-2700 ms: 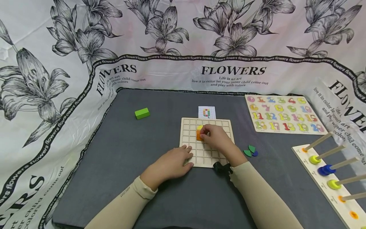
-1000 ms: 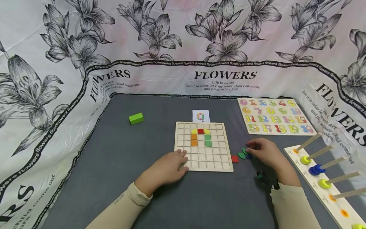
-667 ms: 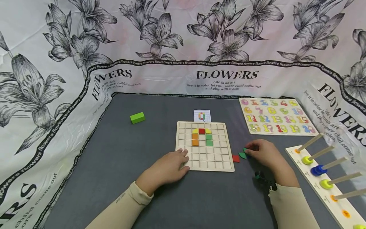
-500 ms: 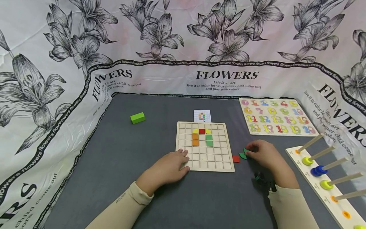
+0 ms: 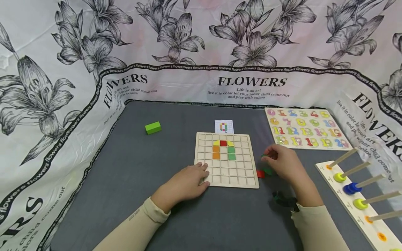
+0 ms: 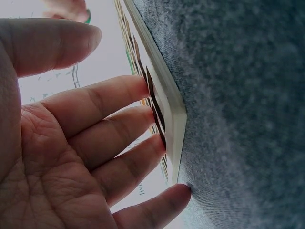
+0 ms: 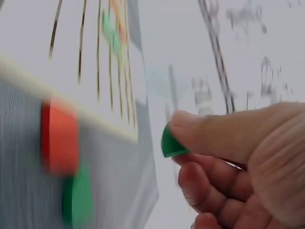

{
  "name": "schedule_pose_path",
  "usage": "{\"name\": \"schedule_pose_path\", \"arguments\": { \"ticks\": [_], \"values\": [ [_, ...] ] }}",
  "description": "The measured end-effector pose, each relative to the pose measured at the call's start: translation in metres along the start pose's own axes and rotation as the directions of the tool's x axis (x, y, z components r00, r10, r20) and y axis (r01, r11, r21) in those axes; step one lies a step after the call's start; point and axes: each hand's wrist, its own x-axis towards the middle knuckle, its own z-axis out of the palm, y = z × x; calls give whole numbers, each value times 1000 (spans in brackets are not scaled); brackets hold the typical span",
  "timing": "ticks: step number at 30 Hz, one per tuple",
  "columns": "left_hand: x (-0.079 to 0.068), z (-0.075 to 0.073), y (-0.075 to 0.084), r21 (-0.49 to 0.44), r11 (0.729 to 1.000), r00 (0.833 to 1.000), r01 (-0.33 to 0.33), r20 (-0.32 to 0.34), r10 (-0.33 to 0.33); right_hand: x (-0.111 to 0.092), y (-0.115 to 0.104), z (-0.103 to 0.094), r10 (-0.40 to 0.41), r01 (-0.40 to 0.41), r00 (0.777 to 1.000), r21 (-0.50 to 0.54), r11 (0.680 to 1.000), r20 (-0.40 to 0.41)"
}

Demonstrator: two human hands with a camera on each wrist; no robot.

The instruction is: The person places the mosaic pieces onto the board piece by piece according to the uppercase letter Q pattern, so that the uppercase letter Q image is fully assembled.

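My right hand (image 5: pixel 284 164) pinches a green quarter-circle tile (image 7: pixel 172 143) between thumb and forefinger, raised above the table right of the wooden grid board (image 5: pixel 226 170). Set in the board's upper cells are a red tile (image 5: pixel 223 143), yellow corner tiles at either side of it, two orange tiles (image 5: pixel 216 152) and two green square tiles (image 5: pixel 231 153). With fingers spread, my left hand (image 5: pixel 185 184) rests on the board's lower left edge. Beside the board's right edge lie a red square tile (image 5: pixel 260 174) and another green tile (image 5: pixel 268 172).
A card with a coloured pattern (image 5: pixel 224 126) lies behind the board. At the back right is a number puzzle board (image 5: pixel 307 129), with a peg board (image 5: pixel 351 198) nearer on the right. A green block (image 5: pixel 153 128) sits at the back left.
My right hand has left the board, uncovering its tiles, and gone to the loose pieces at the right. It has picked up a green quarter-circle tile and lifted it leftward. My left hand stays put.
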Motion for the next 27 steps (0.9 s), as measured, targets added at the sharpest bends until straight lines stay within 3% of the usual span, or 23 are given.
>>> {"name": "schedule_pose_path", "arguments": {
  "ticks": [4,8,12,17,27],
  "values": [
    [0,-2,0,-5,1000,1000,9,-2,-9,11,-40,19,-78,79,997,73,994,-11],
    [1,-1,-2,-1,1000,1000,0,-7,0,25,-72,51,-144,136,988,117,984,58],
    [1,0,-2,0,1000,1000,-13,-14,13,34,-91,78,-172,158,977,114,981,125],
    [2,-1,0,5,1000,1000,-12,-16,12,38,-96,93,-156,143,980,106,984,125],
    [0,-4,2,4,1000,1000,-5,-7,5,39,-93,98,-124,115,985,82,990,120]
  ]
}}
